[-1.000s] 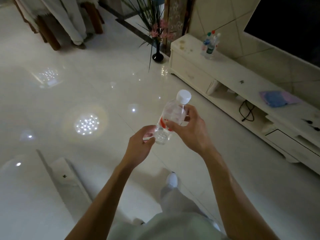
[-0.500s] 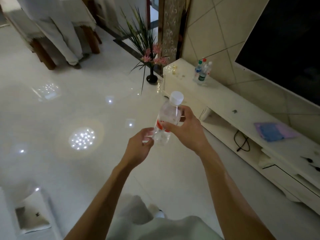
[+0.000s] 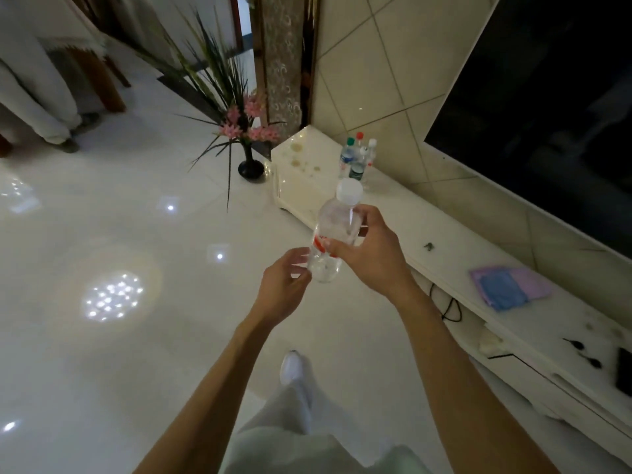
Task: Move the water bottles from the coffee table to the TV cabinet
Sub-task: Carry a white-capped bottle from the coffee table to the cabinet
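Observation:
A clear water bottle (image 3: pixel 334 230) with a white cap and a red label is held tilted in front of me, above the floor. My right hand (image 3: pixel 371 249) grips its middle, thumb across the label. My left hand (image 3: pixel 282 283) pinches the bottle's base with its fingertips. The white TV cabinet (image 3: pixel 403 220) runs along the right wall. Several water bottles (image 3: pixel 357 159) with green, red and white caps stand together near its far left end, against the wall.
A black vase with pink flowers and long leaves (image 3: pixel 251 165) stands on the floor beside the cabinet's left end. A blue and purple cloth (image 3: pixel 506 290) lies on the cabinet. A dark TV screen (image 3: pixel 547 107) hangs above. Draped furniture (image 3: pixel 51 80) is far left.
I have walked closer to the cabinet; it and the standing bottles appear larger and nearer. Both hands keep the same hold on the bottle, which now overlaps the cabinet's left end in view.

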The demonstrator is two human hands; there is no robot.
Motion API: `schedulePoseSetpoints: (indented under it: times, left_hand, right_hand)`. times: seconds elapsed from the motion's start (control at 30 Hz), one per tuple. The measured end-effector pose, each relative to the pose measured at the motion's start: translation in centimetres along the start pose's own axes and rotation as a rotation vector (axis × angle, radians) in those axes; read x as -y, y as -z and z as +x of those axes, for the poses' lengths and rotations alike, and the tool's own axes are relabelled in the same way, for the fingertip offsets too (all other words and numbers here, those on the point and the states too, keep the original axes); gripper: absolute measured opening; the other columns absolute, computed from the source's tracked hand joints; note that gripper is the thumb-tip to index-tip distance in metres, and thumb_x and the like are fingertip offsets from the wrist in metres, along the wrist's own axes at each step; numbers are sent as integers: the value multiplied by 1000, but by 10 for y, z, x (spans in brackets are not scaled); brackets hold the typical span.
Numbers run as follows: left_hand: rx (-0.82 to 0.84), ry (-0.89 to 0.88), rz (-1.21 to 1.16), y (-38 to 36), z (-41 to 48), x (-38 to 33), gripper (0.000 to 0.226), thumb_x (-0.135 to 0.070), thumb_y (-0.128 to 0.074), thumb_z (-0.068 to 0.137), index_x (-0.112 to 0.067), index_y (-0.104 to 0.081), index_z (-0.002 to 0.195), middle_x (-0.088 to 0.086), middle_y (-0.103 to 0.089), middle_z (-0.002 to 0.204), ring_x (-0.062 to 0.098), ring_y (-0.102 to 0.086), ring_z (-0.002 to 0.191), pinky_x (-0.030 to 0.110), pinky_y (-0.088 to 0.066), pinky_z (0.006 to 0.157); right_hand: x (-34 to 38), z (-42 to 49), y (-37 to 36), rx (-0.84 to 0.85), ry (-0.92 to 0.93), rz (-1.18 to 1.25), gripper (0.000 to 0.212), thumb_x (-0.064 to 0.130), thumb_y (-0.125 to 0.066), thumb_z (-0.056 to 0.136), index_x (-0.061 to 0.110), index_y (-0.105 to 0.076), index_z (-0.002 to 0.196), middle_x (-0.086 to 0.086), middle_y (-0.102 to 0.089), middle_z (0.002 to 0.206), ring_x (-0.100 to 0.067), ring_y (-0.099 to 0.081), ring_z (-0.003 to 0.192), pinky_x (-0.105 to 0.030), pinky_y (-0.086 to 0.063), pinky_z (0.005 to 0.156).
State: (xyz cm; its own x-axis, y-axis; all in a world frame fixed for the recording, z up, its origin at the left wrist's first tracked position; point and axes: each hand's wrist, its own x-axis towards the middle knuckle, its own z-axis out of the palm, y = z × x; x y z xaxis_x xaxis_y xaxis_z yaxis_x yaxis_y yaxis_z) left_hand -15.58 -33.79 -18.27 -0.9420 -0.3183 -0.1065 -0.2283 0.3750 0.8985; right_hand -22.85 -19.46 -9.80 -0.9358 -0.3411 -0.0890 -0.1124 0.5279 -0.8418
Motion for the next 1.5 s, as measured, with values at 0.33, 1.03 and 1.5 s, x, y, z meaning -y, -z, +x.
schedulePoseSetpoints:
  times: [0.33,1.03,1.5]
  left_hand:
    - [118,24,50,-71,170,-43,35,-12,-61,90,-17,-60,125,1,-65,121,10,-62,90,1,-43,68]
    - [22,280,48,-202,419,-101,34,-19,-56,95,-16,-58,128,7,-60,128,16,-61,99,38,-56,89]
    - [446,315,210,-236,579,-21,40,-15,-57,93,-16,-53,133,7,-55,134,21,-62,106,28,-51,90]
  right_hand:
    - [-46,146,72,-118,-120,50,75,43,-78,74,23,-38,135,6,-53,131,-3,-49,107,-5,-35,73]
    - [-146,418,173,0,-105,49,78,43,-80,72,23,-40,135,3,-49,129,-4,-48,108,-20,-48,87]
    - [-222,541,119,-152,-421,-49,76,41,-81,71,19,-43,132,-1,-51,131,-4,-46,111,-28,-47,97]
